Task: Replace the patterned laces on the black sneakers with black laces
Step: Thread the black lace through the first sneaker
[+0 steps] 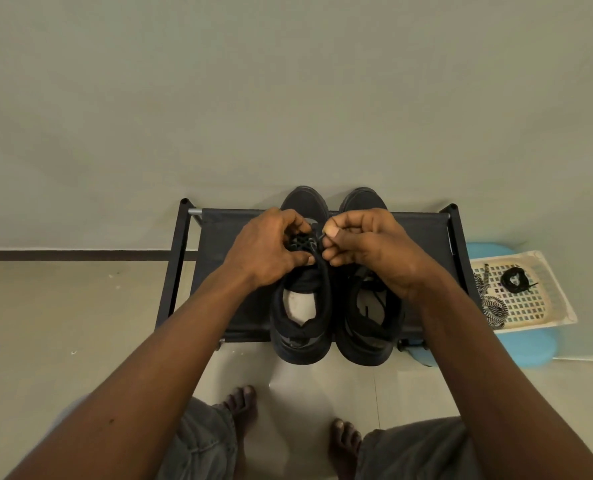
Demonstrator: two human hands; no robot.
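Shoe rack (226,244) on tiled floor (63,323), loaded at centre.
L sneaker (302,327) and R sneaker (367,337) are set side by side mid-rack, toes twd wall, heels overhanging front edge. Blue stool (530,348) is stood on floor at rack's R end, w/ tray (561,306) laid on top.

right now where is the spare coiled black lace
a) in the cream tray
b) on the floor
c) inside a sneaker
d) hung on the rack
a: the coiled black lace lies in the cream tray, beside the patterned laces
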